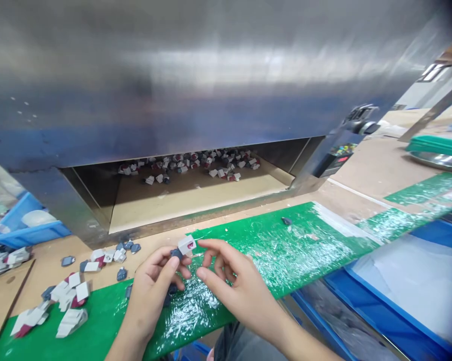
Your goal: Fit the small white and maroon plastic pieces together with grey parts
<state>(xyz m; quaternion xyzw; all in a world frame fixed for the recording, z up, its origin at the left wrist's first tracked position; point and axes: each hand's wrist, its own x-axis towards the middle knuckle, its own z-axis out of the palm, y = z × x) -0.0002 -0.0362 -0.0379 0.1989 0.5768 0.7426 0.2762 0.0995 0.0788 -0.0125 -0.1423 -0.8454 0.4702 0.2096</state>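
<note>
Closest to the camera, the left hand [154,283] pinches a small white and dark grey part [184,245] at its fingertips above the green mat [286,250], a further dark piece tucked under its curled fingers, while the right hand [229,281] hovers beside it with thumb and forefinger narrowly parted, holding nothing that shows. To the left, loose white and grey parts [69,296] lie scattered on the bench, seemingly waiting; further back, a heap of assembled-looking pieces [191,165] sits inside the steel machine's opening [195,193], which suggests work well under way but far from finished

Sm white-red part [187,244]; held above green mat
</note>
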